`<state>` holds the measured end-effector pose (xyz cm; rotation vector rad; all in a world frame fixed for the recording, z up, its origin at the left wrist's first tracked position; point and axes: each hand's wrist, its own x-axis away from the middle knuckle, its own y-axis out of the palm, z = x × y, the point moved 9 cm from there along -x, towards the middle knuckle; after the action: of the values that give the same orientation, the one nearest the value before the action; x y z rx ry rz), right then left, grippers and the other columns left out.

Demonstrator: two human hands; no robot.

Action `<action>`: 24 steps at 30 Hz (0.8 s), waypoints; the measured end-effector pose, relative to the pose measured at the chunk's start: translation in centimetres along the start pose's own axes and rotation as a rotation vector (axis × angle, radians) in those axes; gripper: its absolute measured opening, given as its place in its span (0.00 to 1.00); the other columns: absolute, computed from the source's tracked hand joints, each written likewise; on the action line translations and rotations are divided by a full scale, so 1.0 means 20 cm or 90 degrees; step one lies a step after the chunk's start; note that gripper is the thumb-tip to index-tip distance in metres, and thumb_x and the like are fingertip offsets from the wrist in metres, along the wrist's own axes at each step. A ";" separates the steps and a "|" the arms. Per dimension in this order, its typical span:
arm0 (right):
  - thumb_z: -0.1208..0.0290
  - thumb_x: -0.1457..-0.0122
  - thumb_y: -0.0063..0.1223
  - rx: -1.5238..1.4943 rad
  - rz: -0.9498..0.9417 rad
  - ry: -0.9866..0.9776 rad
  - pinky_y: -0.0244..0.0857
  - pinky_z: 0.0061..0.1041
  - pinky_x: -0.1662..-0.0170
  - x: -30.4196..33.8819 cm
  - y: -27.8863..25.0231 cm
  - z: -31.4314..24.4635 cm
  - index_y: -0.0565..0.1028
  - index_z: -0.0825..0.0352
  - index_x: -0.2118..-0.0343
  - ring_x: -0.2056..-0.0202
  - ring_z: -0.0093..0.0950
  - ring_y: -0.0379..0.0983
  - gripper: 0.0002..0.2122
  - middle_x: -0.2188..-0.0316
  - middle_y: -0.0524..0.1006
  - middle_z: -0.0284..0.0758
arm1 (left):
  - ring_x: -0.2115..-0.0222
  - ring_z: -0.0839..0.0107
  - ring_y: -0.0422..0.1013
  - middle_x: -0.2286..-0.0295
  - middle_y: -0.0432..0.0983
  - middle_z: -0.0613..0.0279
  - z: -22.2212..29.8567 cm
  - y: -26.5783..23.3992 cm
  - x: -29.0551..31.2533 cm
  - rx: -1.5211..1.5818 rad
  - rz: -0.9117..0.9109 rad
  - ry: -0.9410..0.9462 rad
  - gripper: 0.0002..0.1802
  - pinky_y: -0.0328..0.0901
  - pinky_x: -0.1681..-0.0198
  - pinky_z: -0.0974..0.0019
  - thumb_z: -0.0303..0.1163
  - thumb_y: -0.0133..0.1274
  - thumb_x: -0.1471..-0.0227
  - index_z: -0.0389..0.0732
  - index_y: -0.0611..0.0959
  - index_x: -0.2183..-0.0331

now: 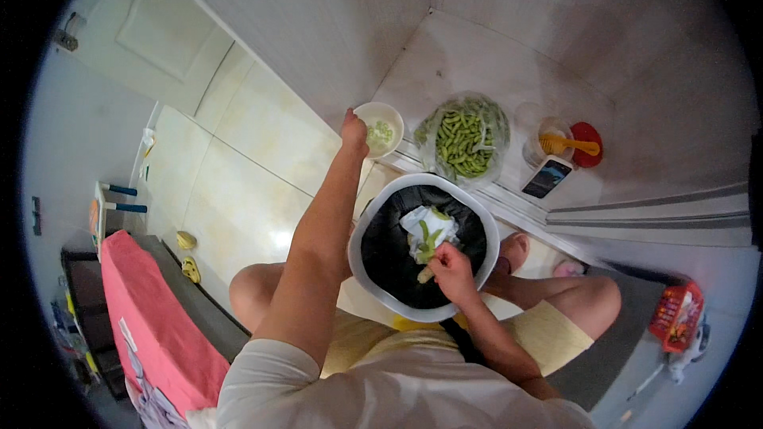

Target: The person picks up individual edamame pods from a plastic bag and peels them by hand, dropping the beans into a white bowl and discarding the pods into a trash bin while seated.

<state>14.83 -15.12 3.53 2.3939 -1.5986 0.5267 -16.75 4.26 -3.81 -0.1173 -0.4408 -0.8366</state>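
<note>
My left arm reaches forward, and my left hand [355, 135] is closed on the near-left side of a white bowl [368, 151] with shelled green beans [381, 133] in it. Some of its fingers are hidden by the bowl. My right hand [453, 272] is over a white-rimmed bin [357, 270] lined with a black bag, its fingers pinched at a green soybean pod [430, 243]. Beneath the pod lies crumpled white tissue [417, 221]. A clear plastic bag [429, 160] full of green soybean pods [463, 141] stands beyond the bin.
Right of the pods are a clear container [533, 152], an orange fork-like utensil [574, 145], a red lid [589, 160] and a leaning phone [547, 177]. My bent legs flank the bin. A pink cloth [155, 318] lies left; a red basket [675, 318] stands far right.
</note>
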 end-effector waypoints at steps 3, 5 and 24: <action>0.74 0.52 0.51 0.051 -0.004 0.008 0.58 0.21 0.76 0.01 0.01 -0.03 0.66 0.69 0.77 0.81 0.19 0.61 0.06 0.85 0.67 0.31 | 0.53 0.56 0.63 0.51 0.62 0.47 0.03 -0.01 0.05 -0.030 -0.011 0.019 0.28 0.56 0.49 0.61 0.31 0.42 0.50 0.41 0.60 0.45; 0.73 0.52 0.52 0.079 -0.002 0.002 0.59 0.22 0.76 0.02 0.04 -0.04 0.66 0.69 0.77 0.81 0.20 0.62 0.07 0.84 0.67 0.32 | 0.55 0.54 0.65 0.53 0.65 0.45 0.32 -0.12 0.18 -0.492 0.147 0.401 0.28 0.58 0.51 0.64 0.31 0.45 0.52 0.40 0.63 0.47; 0.70 0.50 0.51 0.215 -0.144 -0.209 0.64 0.29 0.74 0.17 0.09 -0.21 0.69 0.70 0.74 0.78 0.34 0.70 0.07 0.80 0.72 0.40 | 0.75 0.50 0.69 0.76 0.72 0.48 -0.01 0.02 1.74 -0.628 -0.369 0.309 0.10 0.63 0.73 0.56 0.34 0.46 0.49 0.35 0.72 0.71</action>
<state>13.68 -17.05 8.66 3.0005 -1.4146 0.4020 3.97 -19.58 10.82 -0.7022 0.4580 -1.5521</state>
